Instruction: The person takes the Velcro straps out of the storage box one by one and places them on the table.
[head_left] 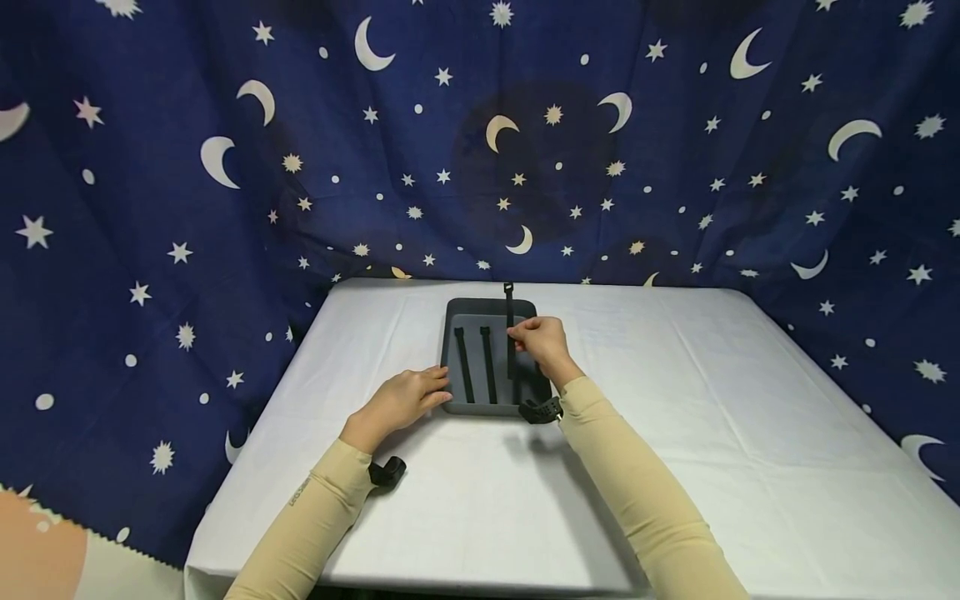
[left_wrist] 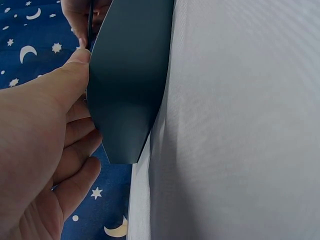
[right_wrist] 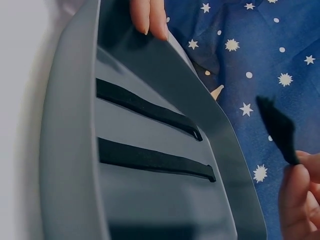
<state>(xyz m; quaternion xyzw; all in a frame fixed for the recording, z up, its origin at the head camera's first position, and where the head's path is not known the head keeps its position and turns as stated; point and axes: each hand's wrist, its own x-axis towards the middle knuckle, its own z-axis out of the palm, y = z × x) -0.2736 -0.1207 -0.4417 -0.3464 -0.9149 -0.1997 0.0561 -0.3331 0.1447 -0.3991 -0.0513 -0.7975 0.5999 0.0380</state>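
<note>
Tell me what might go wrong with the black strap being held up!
The right hand pinches the held strap partway along, leaving both ends loose, so it might swing and land crooked. It could also drop onto the two other straps lying in the gray tray. And the left hand touches the tray's side, so a push there might slide it.

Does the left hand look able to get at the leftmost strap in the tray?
Probably yes: the left hand touches the left side of the tray, near the leftmost strap, which nothing appears to cover.
</note>
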